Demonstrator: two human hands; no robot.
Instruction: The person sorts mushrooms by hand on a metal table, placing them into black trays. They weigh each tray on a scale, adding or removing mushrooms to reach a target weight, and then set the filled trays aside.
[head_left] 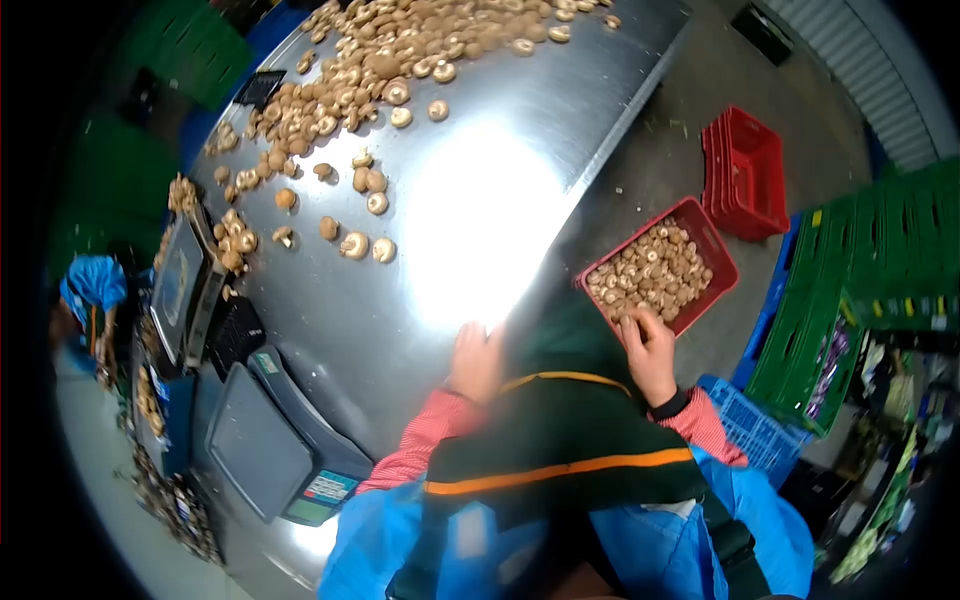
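My left hand [476,362] is over the near edge of the steel table [420,330], smeared by motion, so its fingers cannot be made out clearly. To the right stands a red crate [722,262] holding many brown mushrooms [655,268]. At its near corner is my right hand [652,352], fingers curled together by the mushrooms; what they hold, if anything, is hidden. Loose mushrooms [383,249] lie scattered on the steel, and a large pile of mushrooms [400,40] covers the table's far end.
A grey scale [265,440] sits at the table's left, with another scale [180,285] beyond it. Stacked red crates [757,175], green crates [890,240] and a blue crate [752,425] stand on the right. A person in blue [95,290] is at far left.
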